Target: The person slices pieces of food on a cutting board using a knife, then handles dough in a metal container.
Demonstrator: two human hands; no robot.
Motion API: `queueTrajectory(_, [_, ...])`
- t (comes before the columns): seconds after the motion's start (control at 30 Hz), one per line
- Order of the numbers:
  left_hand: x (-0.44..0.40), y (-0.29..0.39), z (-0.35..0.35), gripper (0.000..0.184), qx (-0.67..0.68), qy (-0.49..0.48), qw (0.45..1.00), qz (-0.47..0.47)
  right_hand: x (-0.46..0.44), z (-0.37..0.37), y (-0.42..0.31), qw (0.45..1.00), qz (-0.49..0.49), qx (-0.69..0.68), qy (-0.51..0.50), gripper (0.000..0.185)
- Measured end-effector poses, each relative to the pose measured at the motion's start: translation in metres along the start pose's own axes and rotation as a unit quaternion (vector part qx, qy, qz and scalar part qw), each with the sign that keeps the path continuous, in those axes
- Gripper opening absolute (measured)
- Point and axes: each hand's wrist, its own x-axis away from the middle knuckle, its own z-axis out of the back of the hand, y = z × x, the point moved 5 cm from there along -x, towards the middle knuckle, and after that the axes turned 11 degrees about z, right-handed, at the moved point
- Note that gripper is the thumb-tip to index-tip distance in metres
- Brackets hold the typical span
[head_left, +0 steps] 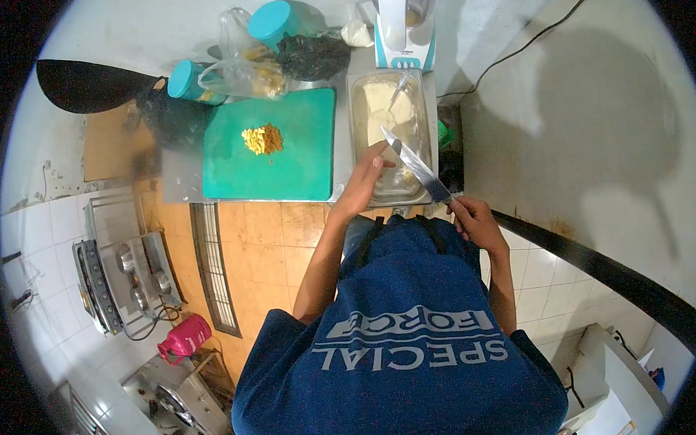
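Observation:
My right hand [473, 219] is closed around the handle of a large knife [417, 167], whose blade points up and to the left over a metal tray [354, 133]. My left hand [369, 173] is over the tray's left edge, near the blade, its fingers partly spread; whether it touches the blade is unclear. Inside the tray lie a pale, creamy mass [386, 101] and a spoon-like utensil [399, 91]. Left of the tray, a small heap of chopped yellow pieces [262, 139] sits on a green cutting board [304, 161].
A blender [405, 39] stands behind the tray. Behind the board are two turquoise-lidded containers [272, 22], a clear plastic bag [243, 75] and a black plastic bag [314, 57]. A stove [97, 284] and a pink gas cylinder [185, 336] are at the lower left.

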Motion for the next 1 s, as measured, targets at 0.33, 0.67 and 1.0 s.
queueTrajectory(0.33, [0.0,-0.004,-0.001,0.094,0.099,-0.048,0.994,0.008,-0.006,0.014,0.014,0.983,0.047,0.16,0.083,0.042])
queueTrajectory(0.67, [0.0,0.001,0.002,0.098,0.031,-0.027,0.999,0.012,-0.004,0.007,0.002,0.984,0.052,0.152,0.078,0.037])
queueTrajectory(1.0, [0.003,0.019,0.01,0.112,-0.223,0.216,0.951,0.001,0.003,0.014,0.007,0.992,-0.006,0.102,0.071,0.039])
